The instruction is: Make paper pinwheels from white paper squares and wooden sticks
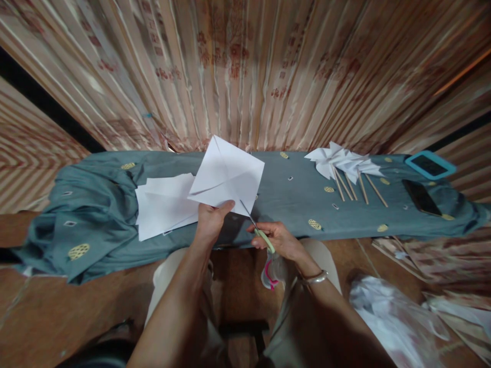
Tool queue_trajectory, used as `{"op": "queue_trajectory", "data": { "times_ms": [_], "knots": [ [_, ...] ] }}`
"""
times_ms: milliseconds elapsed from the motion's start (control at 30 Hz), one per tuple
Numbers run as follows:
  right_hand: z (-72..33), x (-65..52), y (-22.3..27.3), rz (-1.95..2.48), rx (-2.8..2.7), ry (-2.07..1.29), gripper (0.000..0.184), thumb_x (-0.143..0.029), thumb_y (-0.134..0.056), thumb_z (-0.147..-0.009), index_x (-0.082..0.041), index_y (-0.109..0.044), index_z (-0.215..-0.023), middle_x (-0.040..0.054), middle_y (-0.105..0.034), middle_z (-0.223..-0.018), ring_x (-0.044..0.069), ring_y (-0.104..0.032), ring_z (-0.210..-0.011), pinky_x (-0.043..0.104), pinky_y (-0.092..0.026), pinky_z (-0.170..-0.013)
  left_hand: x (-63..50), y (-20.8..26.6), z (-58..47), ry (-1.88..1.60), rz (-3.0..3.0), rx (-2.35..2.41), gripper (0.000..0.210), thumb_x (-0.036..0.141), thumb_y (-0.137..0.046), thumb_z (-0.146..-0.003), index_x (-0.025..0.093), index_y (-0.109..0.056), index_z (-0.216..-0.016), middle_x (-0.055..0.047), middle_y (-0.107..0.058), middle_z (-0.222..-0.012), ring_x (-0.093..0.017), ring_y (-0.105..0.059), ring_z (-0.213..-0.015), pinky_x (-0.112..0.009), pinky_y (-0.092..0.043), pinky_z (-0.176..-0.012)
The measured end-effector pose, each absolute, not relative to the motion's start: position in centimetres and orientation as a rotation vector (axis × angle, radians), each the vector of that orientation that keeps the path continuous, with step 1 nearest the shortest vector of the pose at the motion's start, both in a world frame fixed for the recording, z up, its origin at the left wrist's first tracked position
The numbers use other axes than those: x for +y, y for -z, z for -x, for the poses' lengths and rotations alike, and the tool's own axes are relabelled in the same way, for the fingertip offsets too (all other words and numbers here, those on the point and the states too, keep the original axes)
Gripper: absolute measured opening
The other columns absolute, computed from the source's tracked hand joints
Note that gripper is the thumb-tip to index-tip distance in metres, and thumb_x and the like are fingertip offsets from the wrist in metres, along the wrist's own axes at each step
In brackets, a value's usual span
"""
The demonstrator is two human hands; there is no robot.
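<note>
Our right hand (278,239) is closed around green-handled scissors (263,237), blades (252,220) at the near right corner of the creased white sheet (232,171). Our left hand (213,217) pinches that sheet's near edge. Left of the sheet lie loose papers (164,204); well right of it, folded paper shapes (339,157) on sticks (362,188); behind it, a curtain (238,87).

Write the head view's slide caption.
Left hand holds square white paper; right hand holds green-handled metal scissors at its corner.

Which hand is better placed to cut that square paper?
Probably the right hand: it holds the scissors, blades at the square paper near its lower corner, while the left hand holds that paper.
</note>
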State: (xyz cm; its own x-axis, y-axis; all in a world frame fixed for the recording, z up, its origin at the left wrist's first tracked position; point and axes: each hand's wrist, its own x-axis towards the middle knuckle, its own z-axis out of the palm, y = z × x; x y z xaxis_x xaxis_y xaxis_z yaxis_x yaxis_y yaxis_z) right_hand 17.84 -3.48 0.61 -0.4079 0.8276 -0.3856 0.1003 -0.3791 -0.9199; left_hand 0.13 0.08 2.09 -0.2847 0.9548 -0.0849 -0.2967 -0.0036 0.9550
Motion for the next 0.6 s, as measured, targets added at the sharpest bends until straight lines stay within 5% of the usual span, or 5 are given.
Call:
{"op": "queue_trajectory", "data": {
  "times_ms": [600],
  "knots": [
    [-17.76,-3.46,-0.12,1.249,-1.277,-1.846,0.049,-0.045,-0.086,-0.052,-0.014,-0.068,-0.085,-0.0054,-0.06,-0.057,0.006,-0.053,-0.05,0.02,-0.043,-0.05,0.28,-1.75,0.0,-1.524,-0.824,1.198,0.031,0.023,-0.077,-0.053,0.011,-0.07,-0.08,-0.007,-0.074,-0.082,-0.019,-0.065,-0.073,-0.031,-0.05,-0.074]
  ]
}}
